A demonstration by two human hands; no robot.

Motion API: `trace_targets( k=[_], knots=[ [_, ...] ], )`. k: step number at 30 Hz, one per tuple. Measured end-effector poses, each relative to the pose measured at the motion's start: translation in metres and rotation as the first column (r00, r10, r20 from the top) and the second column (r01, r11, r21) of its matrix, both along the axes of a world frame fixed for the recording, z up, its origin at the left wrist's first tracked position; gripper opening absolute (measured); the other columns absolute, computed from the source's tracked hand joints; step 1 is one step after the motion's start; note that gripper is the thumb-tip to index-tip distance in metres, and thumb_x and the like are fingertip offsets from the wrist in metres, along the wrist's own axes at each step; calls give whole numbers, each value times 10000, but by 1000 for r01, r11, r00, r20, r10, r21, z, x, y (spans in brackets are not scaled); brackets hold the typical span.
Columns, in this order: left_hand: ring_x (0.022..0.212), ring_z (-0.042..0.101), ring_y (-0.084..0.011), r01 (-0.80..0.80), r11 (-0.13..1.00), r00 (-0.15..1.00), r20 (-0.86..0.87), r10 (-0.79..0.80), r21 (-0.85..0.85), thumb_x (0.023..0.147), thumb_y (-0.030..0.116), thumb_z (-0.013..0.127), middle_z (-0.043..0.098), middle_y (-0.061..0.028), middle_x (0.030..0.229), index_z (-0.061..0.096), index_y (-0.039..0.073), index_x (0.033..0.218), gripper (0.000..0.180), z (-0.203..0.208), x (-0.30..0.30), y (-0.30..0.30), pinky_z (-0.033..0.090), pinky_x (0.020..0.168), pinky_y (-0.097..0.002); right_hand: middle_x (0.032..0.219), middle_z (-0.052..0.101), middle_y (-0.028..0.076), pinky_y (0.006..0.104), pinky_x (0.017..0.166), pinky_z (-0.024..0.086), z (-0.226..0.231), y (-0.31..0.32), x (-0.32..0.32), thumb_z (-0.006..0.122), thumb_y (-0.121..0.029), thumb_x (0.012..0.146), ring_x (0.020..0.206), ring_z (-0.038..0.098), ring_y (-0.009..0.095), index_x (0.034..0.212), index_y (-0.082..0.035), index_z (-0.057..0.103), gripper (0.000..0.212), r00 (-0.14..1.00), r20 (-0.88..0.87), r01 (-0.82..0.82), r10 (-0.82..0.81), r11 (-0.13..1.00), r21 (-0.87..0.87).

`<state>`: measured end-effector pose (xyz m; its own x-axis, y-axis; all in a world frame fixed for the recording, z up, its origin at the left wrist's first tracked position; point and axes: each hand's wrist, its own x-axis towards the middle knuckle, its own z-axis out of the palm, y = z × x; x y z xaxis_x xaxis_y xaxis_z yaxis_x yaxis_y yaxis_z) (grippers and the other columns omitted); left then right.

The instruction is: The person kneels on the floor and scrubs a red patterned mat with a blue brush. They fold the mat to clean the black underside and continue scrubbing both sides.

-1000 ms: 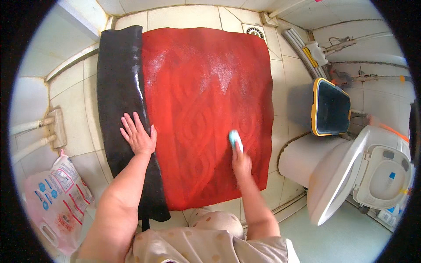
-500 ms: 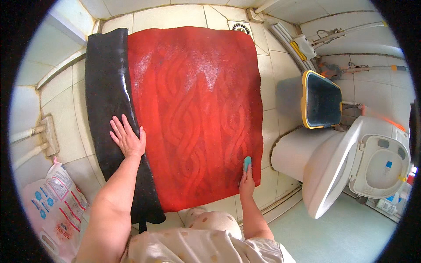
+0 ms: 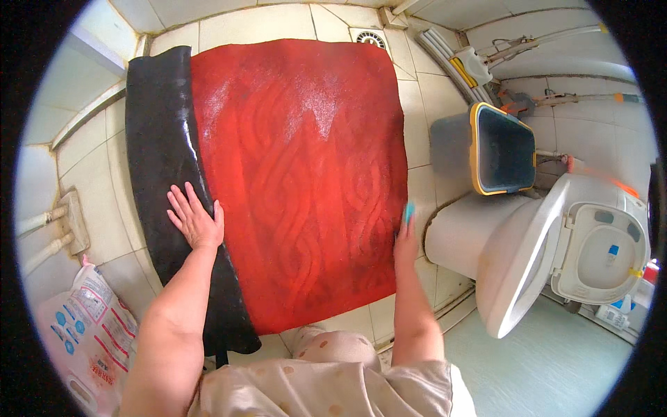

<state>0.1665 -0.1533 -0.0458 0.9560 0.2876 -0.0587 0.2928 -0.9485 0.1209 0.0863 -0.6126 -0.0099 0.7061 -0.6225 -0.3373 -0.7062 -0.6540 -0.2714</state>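
Note:
A wet red floor mat [image 3: 299, 187] with a twisting wavy pattern lies spread on the tiles in front of me. Its left side is folded over, so the black backing [image 3: 158, 118] faces up. Flat on that black fold, near its inner edge, rests my left hand [image 3: 196, 221], fingers spread. My right hand [image 3: 406, 240] is closed round a small teal scrubbing brush [image 3: 409, 213] at the mat's right edge. The hand is slightly blurred, and the brush's underside is hidden.
A grey bucket with a yellow rim [image 3: 474, 149] and a white toilet [image 3: 517, 257] stand at the right. A round drain [image 3: 371, 39] sits beyond the mat. Poles [image 3: 455, 66] lean at the far right. A printed plastic bag [image 3: 90, 333] lies at the lower left.
My right hand has moved forward and slightly right with the brush, up to the mat's right edge. My left hand stays flat on the black fold. The whole view has shifted slightly.

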Motion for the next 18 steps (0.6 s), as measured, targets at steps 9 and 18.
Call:
trace_targets(
  k=[9, 18],
  knots=[
    [1443, 46, -332, 39, 999, 998, 42, -40, 27, 878, 400, 542, 57, -190, 1555, 144, 80, 1488, 796, -5, -2, -2, 64, 1133, -530, 891, 633, 242, 431, 708, 463, -40, -21, 53, 421, -309, 992, 821, 595, 408, 1398, -189, 424, 424, 976, 213, -24, 42, 996, -87],
    [1442, 54, -338, 28, 998, 996, 77, -32, 58, 880, 418, 544, 67, -182, 1556, 138, 98, 1492, 801, -9, -2, 2, 81, 1127, -550, 1076, 628, 201, 451, 685, 487, -8, -20, -65, 375, -300, 996, 854, 614, 383, 1424, -204, 372, 438, 1000, 3, -3, 4, 984, -179]
  ],
)
